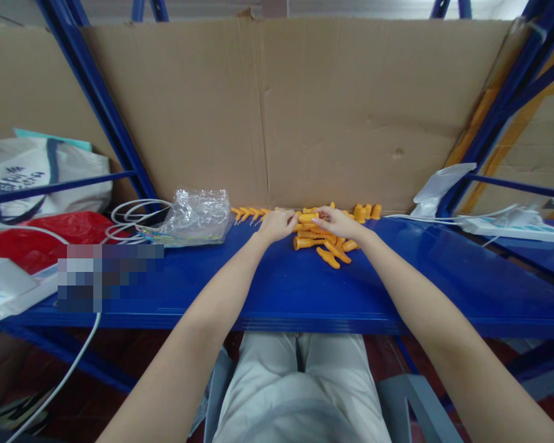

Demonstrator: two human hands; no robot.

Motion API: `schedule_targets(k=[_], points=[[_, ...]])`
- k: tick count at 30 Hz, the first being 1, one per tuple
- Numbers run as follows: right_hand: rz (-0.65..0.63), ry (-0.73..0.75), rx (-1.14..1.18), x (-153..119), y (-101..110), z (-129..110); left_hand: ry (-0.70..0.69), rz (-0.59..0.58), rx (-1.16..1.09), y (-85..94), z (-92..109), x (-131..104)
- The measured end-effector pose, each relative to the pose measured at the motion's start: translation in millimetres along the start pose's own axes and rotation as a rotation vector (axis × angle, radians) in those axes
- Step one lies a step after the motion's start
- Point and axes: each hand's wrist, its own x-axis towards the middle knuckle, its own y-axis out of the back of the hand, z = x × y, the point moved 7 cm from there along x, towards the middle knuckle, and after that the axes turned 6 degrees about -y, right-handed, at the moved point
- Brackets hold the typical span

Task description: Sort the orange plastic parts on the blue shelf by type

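Both hands meet over a pile of orange plastic parts on the blue shelf surface [305,295]. Between them lies an orange cylindrical part [307,218]. My left hand [277,225] has its fingers closed at the part's left end. The fingers of my right hand [337,223] are closed round its right end. Below the hands are more orange pieces, among them a ribbed tube [305,243] and a forked piece [327,257]. A row of orange pieces with small metal springs [249,213] lies left of my left hand. Orange caps [360,213] stand to the right.
A clear plastic bag [198,215] and coiled white cables [133,220] lie at the left, near a red bag [83,227] and a white power strip [23,295]. Another power strip [512,229] is at the right. Cardboard [327,111] forms the back.
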Motion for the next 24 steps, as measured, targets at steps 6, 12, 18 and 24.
schedule_targets(k=[6,12,18,24], points=[[0.010,0.025,-0.013,2,-2,5,0.004,-0.010,0.025,-0.5,0,0],[-0.008,0.014,0.000,-1,-3,3,0.005,-0.026,0.021,-0.6,-2,-1],[-0.017,0.027,-0.028,-2,-3,-1,0.010,-0.030,0.015,-0.9,-2,-1],[-0.019,0.049,-0.071,-4,-1,-7,0.030,-0.031,-0.009,0.1,-1,-1]])
